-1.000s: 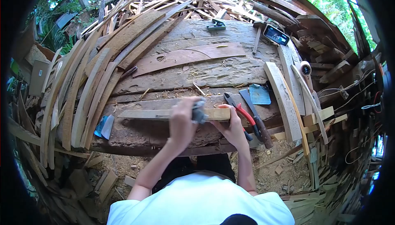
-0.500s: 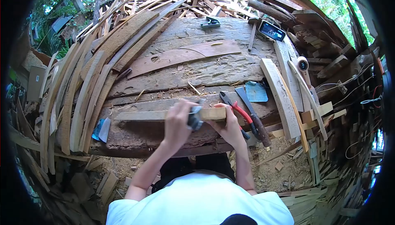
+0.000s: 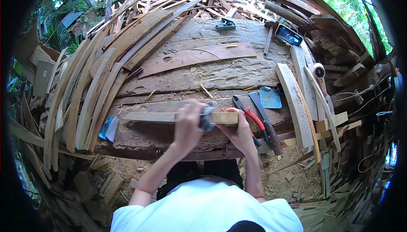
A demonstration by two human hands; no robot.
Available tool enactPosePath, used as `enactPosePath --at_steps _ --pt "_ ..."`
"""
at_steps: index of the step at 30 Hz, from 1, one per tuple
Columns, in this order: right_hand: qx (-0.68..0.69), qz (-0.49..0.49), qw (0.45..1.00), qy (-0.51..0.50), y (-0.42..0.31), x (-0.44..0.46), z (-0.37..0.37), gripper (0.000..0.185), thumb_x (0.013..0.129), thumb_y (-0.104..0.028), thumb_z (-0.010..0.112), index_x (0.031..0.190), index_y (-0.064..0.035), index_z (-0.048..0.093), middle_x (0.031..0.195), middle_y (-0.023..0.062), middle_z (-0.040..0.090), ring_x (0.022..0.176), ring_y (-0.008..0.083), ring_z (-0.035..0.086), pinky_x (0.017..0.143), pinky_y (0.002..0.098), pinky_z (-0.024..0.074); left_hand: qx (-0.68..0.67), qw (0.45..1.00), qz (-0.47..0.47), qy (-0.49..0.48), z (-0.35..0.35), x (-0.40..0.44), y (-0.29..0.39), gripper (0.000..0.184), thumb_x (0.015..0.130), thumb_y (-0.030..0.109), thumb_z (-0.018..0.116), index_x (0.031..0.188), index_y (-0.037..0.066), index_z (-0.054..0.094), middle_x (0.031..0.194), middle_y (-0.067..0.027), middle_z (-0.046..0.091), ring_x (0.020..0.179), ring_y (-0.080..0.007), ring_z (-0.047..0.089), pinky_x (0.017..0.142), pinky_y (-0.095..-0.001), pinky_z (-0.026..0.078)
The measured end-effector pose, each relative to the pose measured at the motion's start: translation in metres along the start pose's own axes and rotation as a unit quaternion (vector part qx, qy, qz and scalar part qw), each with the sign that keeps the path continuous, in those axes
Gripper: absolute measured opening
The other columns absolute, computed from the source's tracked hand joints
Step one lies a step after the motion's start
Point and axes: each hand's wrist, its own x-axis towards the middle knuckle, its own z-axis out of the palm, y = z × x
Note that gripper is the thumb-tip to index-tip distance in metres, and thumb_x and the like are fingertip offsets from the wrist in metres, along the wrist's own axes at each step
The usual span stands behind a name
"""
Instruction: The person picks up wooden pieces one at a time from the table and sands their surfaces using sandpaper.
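A long light wooden strip (image 3: 149, 116) lies crosswise near the front edge of the rough workbench (image 3: 190, 77). Fingers wrapped, my left hand (image 3: 188, 125) grips a grey-blue tool (image 3: 206, 117) over the middle of the strip; both are slightly blurred. My right hand (image 3: 239, 131) clasps the strip's right end. Just right of that hand lie red-handled pliers (image 3: 251, 117) and a flat blade with a dark wooden handle (image 3: 266, 124). A blue sheet (image 3: 270, 97) sits behind them.
Long boards (image 3: 95, 92) curve along the left side, near a small blue piece (image 3: 111, 129). Thick planks (image 3: 295, 105) lie at the right. Farther back are a thin curved board (image 3: 195, 58), a green-black tool (image 3: 225, 24), a hammer (image 3: 269, 39) and a phone (image 3: 289, 34).
The whole view has shifted slightly back and forth. My left hand and the tool stay over the strip's middle, blurred, and my right hand keeps its hold on the right end.
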Motion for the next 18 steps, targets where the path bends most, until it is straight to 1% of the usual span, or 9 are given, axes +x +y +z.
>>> enactPosePath --at_steps 3,5,7,9,10,13,15,17,18 --pt "0.015 0.044 0.999 -0.014 0.01 -0.006 -0.001 0.048 0.081 -0.006 0.076 0.122 -0.002 0.05 0.113 0.0156 0.062 0.106 0.0267 0.063 0.09 0.0363 0.0495 -0.039 0.998 0.051 -0.026 0.037 0.018 0.041 0.029 0.076 0.006 0.068 0.104 0.005 0.061 0.097 -0.0123 0.06 0.093 -0.0308 0.06 0.082 -0.0406 0.041" --pt "0.128 0.043 0.991 -0.025 0.025 -0.015 0.002 0.053 0.078 -0.002 0.073 0.124 -0.0012 0.048 0.106 0.0179 0.063 0.1 0.0317 0.064 0.087 0.0378 0.0508 -0.058 0.995 0.066 -0.046 0.043 0.023 0.052 0.034 0.073 0.004 0.069 0.106 0.006 0.061 0.101 -0.0123 0.06 0.099 -0.0312 0.06 0.085 -0.0411 0.041" --pt "0.07 0.015 0.997 0.015 0.027 -0.016 0.003 0.054 0.076 -0.002 0.074 0.124 -0.0004 0.048 0.106 0.0177 0.063 0.1 0.0326 0.064 0.087 0.0381 0.051 -0.049 0.99 0.11 -0.068 0.042 0.025 0.058 0.034 0.073 0.002 0.068 0.106 0.006 0.062 0.103 -0.0123 0.059 0.1 -0.0304 0.06 0.087 -0.0394 0.04" --pt "0.065 0.038 0.997 -0.035 0.025 -0.011 0.0 0.052 0.078 -0.003 0.073 0.124 0.0002 0.048 0.106 0.0183 0.064 0.101 0.0329 0.064 0.087 0.0385 0.0511 -0.07 0.99 0.097 -0.068 0.034 0.021 0.05 0.032 0.073 0.002 0.067 0.105 0.006 0.063 0.101 -0.0115 0.06 0.099 -0.0292 0.06 0.086 -0.0388 0.04" --pt "0.012 0.001 1.0 -0.007 0.018 -0.008 0.0 0.049 0.082 -0.007 0.076 0.123 -0.0006 0.05 0.108 0.0192 0.064 0.103 0.0326 0.065 0.087 0.0389 0.0512 -0.054 0.995 0.066 -0.048 0.027 0.017 0.043 0.03 0.074 0.002 0.067 0.104 0.006 0.063 0.099 -0.0111 0.061 0.097 -0.0291 0.06 0.085 -0.0388 0.039" --pt "0.015 0.006 1.0 0.007 0.0 -0.001 0.001 0.051 0.08 -0.008 0.079 0.122 -0.0024 0.05 0.111 0.017 0.061 0.102 0.0322 0.063 0.088 0.0384 0.05 0.023 1.0 -0.013 0.008 0.004 -0.002 -0.003 0.026 0.077 0.007 0.072 0.102 0.006 0.064 0.092 -0.0094 0.06 0.091 -0.0262 0.06 0.082 -0.0391 0.039" --pt "0.009 -0.001 1.0 0.009 0.0 0.0 0.002 0.053 0.079 -0.01 0.081 0.122 -0.0033 0.051 0.11 0.0156 0.061 0.102 0.0304 0.063 0.088 0.0372 0.0496 0.061 0.994 -0.074 0.047 -0.026 -0.013 -0.025 0.019 0.08 0.008 0.068 0.098 0.005 0.063 0.092 -0.0121 0.061 0.089 -0.0305 0.061 0.079 -0.0416 0.04" --pt "0.0 0.001 1.0 0.01 -0.001 0.001 0.002 0.052 0.08 -0.009 0.081 0.122 -0.0033 0.052 0.11 0.0145 0.061 0.102 0.0284 0.062 0.089 0.0364 0.0492 0.122 0.978 -0.159 0.063 -0.05 -0.038 -0.072 0.014 0.091 0.017 0.063 0.098 0.005 0.062 0.091 -0.0136 0.06 0.087 -0.0285 0.061 0.078 -0.0405 0.041" --pt "0.001 0.0 1.0 0.009 -0.001 0.001 0.001 0.051 0.079 -0.009 0.081 0.121 -0.0031 0.052 0.11 0.0139 0.061 0.102 0.0267 0.062 0.089 0.0357 0.0492 0.157 0.972 -0.153 0.084 -0.065 -0.043 -0.082 0.017 0.093 0.02 0.06 0.097 0.004 0.061 0.092 -0.0148 0.059 0.087 -0.0305 0.061 0.078 -0.042 0.042"
